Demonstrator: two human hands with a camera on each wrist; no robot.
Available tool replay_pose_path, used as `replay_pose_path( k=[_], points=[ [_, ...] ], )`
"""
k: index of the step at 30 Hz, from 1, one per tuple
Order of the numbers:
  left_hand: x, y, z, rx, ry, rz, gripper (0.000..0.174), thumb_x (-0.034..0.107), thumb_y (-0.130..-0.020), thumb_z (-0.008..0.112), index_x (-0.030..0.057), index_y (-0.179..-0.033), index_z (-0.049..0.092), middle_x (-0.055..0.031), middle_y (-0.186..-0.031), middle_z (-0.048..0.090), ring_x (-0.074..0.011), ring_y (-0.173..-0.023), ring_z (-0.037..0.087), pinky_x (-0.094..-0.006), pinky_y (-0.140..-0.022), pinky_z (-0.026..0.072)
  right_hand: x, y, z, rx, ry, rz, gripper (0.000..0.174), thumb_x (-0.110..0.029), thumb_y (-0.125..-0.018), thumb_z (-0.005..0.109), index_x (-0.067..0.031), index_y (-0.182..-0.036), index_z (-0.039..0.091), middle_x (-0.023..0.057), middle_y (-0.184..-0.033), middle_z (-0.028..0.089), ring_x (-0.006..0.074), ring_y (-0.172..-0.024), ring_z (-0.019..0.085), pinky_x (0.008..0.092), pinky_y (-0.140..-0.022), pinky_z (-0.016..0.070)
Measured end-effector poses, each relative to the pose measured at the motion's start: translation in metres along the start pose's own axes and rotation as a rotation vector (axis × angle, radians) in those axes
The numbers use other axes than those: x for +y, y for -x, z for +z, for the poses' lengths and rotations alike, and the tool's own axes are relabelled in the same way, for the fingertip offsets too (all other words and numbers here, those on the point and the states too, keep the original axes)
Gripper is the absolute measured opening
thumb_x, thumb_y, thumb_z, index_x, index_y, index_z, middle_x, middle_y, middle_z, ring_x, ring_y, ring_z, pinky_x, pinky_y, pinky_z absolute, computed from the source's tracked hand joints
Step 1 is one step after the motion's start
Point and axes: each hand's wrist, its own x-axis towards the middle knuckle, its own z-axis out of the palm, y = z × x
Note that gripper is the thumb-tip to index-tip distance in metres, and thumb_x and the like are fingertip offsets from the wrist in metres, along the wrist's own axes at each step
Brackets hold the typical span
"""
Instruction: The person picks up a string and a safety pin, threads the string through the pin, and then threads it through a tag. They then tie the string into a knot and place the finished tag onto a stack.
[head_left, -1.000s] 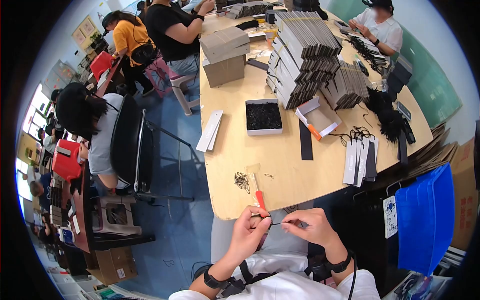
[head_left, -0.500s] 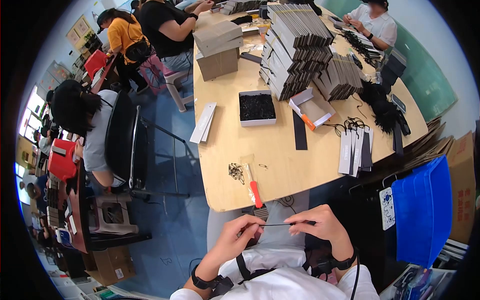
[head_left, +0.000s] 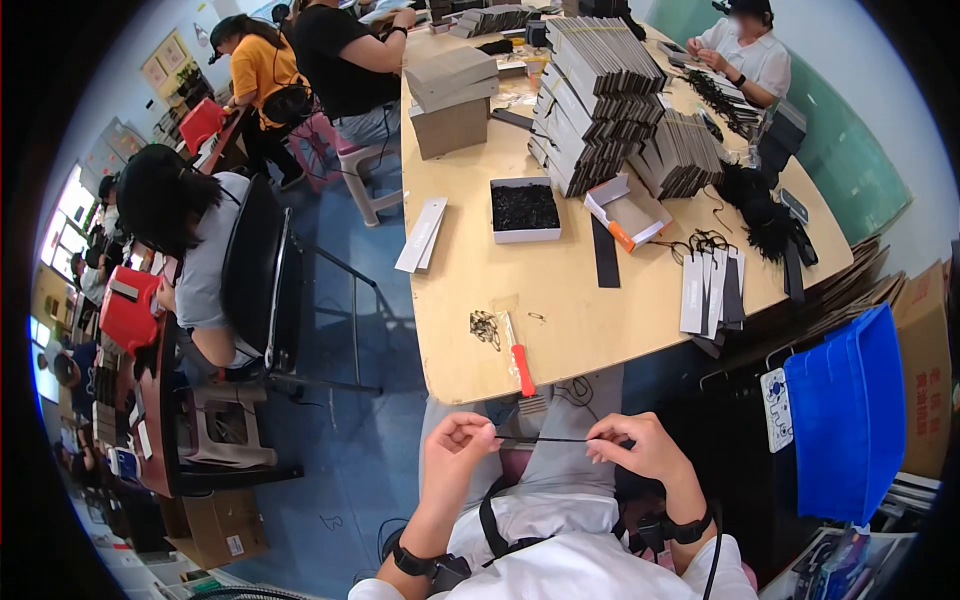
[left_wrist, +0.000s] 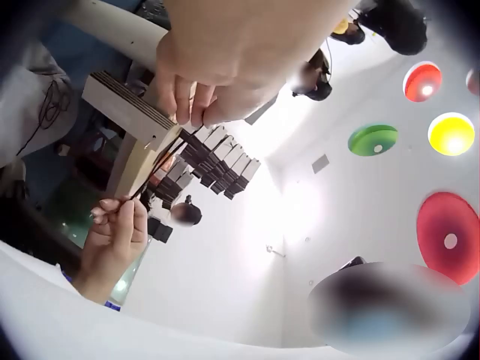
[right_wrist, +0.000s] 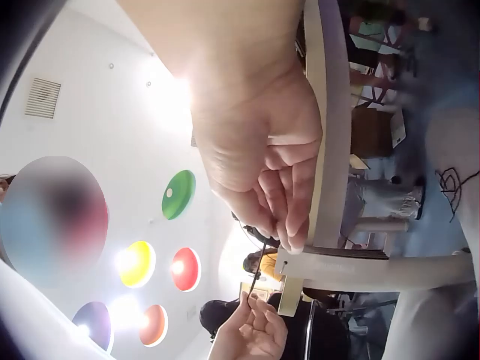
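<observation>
A thin black cord [head_left: 545, 438] runs stretched between the two hands, above the person's lap and just off the table's near edge. Its left end is pinched between thumb and fingers of the left hand [head_left: 458, 445]. The right hand [head_left: 640, 445] pinches the other end. In the left wrist view the cord [left_wrist: 159, 163] slants as a dark, doubled-looking line; the right wrist view shows the cord [right_wrist: 258, 271] between both sets of fingertips. Nearest on the table lies a red-handled tool [head_left: 521, 368], beside a small pile of dark wire-like loops [head_left: 485, 328].
On the table [head_left: 480, 270] stand a white box of black cords [head_left: 525, 208], an open orange-white box [head_left: 628, 212], banded card stacks [head_left: 600, 100] and corded tags [head_left: 713, 290]. A blue bin [head_left: 845, 415] is at right. A seated person [head_left: 205, 270] is at left.
The hands have moved apart, the left hand shifting left, so a longer stretch of cord shows taut between them. One second ago they were close together.
</observation>
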Motion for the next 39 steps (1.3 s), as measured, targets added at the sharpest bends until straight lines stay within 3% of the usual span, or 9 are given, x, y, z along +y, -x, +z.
replay_pose_path(
  k=[6, 15, 18, 21, 23, 27, 29, 32, 39],
  points=[
    [-0.007, 0.004, 0.002, 0.062, -0.142, 0.144, 0.014, 0.008, -0.086, 0.067, -0.0004, -0.095, 0.06, -0.0054, -0.083, 0.065, -0.0123, -0.076, 0.064, -0.0242, -0.073, 0.0509, 0.009, 0.007, 0.002, -0.022, -0.044, 0.042, 0.011, -0.005, -0.086, 0.063, 0.0023, -0.094, 0.062, 0.0094, -0.076, 0.069, 0.0154, -0.069, 0.069, 0.0251, -0.062, 0.054],
    [-0.016, -0.004, -0.004, 0.029, 0.162, 0.006, 0.005, 0.006, -0.089, 0.063, 0.0031, -0.089, 0.059, -0.0027, -0.079, 0.064, -0.0093, -0.073, 0.061, -0.0236, -0.068, 0.049, 0.008, 0.005, 0.006, -0.06, 0.076, 0.067, 0.009, -0.006, -0.085, 0.063, 0.0013, -0.09, 0.062, 0.0076, -0.073, 0.069, 0.0144, -0.064, 0.069, 0.0226, -0.056, 0.052],
    [-0.014, -0.001, -0.006, 0.076, -0.522, 0.314, 0.005, 0.006, -0.089, 0.063, 0.004, -0.091, 0.059, -0.0029, -0.081, 0.064, -0.0102, -0.076, 0.062, -0.0235, -0.068, 0.0487, 0.014, 0.006, 0.005, -0.05, 0.02, 0.067, 0.009, -0.006, -0.085, 0.063, 0.0016, -0.09, 0.062, 0.008, -0.073, 0.069, 0.0144, -0.064, 0.069, 0.0232, -0.056, 0.0525],
    [-0.014, -0.001, -0.006, 0.019, -0.307, 0.172, 0.008, 0.006, -0.089, 0.063, 0.0042, -0.095, 0.058, -0.0032, -0.082, 0.064, -0.0116, -0.076, 0.063, -0.0229, -0.072, 0.0496, 0.025, 0.005, 0.005, -0.047, -0.037, 0.064, 0.013, -0.011, -0.086, 0.064, 0.0006, -0.091, 0.063, 0.0086, -0.069, 0.068, 0.0134, -0.063, 0.068, 0.0244, -0.061, 0.0526],
    [-0.019, -0.004, -0.005, -0.06, 0.323, -0.076, 0.009, 0.007, -0.09, 0.062, 0.004, -0.097, 0.058, -0.0039, -0.082, 0.063, -0.0125, -0.077, 0.062, -0.0246, -0.075, 0.0504, 0.028, 0.004, 0.008, -0.064, -0.048, 0.084, 0.013, -0.011, -0.086, 0.064, 0.0007, -0.091, 0.063, 0.0087, -0.069, 0.068, 0.0136, -0.063, 0.068, 0.0246, -0.061, 0.0526],
    [-0.003, 0.0, 0.006, -0.122, 0.576, -0.297, 0.013, 0.008, -0.09, 0.06, 0.0025, -0.102, 0.058, -0.0024, -0.078, 0.061, -0.0116, -0.073, 0.059, -0.0273, -0.079, 0.0503, 0.028, 0.001, 0.014, -0.139, 0.023, 0.037, 0.011, -0.009, -0.085, 0.064, 0.0016, -0.089, 0.062, 0.009, -0.07, 0.068, 0.0145, -0.063, 0.068, 0.0243, -0.058, 0.0535],
    [0.004, -0.001, -0.002, -0.404, 0.629, -0.536, 0.02, 0.007, -0.089, 0.059, 0.0008, -0.108, 0.058, -0.001, -0.074, 0.057, -0.0101, -0.07, 0.056, -0.03, -0.078, 0.0495, 0.022, 0.002, 0.012, -0.127, 0.031, 0.046, 0.013, -0.01, -0.085, 0.066, 0.0009, -0.09, 0.063, 0.009, -0.07, 0.068, 0.0142, -0.063, 0.068, 0.0243, -0.059, 0.0534],
    [0.007, -0.005, -0.007, -0.316, 0.255, -0.45, 0.028, 0.004, -0.086, 0.06, -0.001, -0.114, 0.057, -0.0002, -0.071, 0.052, -0.0103, -0.067, 0.052, -0.0312, -0.077, 0.0481, 0.024, 0.005, 0.007, -0.054, 0.168, -0.035, 0.011, -0.01, -0.085, 0.066, 0.0002, -0.09, 0.065, 0.0088, -0.07, 0.068, 0.0136, -0.064, 0.069, 0.0243, -0.059, 0.0536],
    [-0.002, -0.002, 0.001, -0.296, 0.616, -0.257, 0.028, 0.005, -0.089, 0.06, -0.001, -0.116, 0.056, -0.0007, -0.076, 0.054, -0.0088, -0.073, 0.052, -0.0243, -0.073, 0.0437, 0.024, 0.01, 0.007, -0.071, 0.014, -0.039, 0.007, -0.004, -0.083, 0.066, 0.0017, -0.087, 0.066, 0.0088, -0.07, 0.068, 0.014, -0.063, 0.069, 0.023, -0.058, 0.0541]
  ],
)
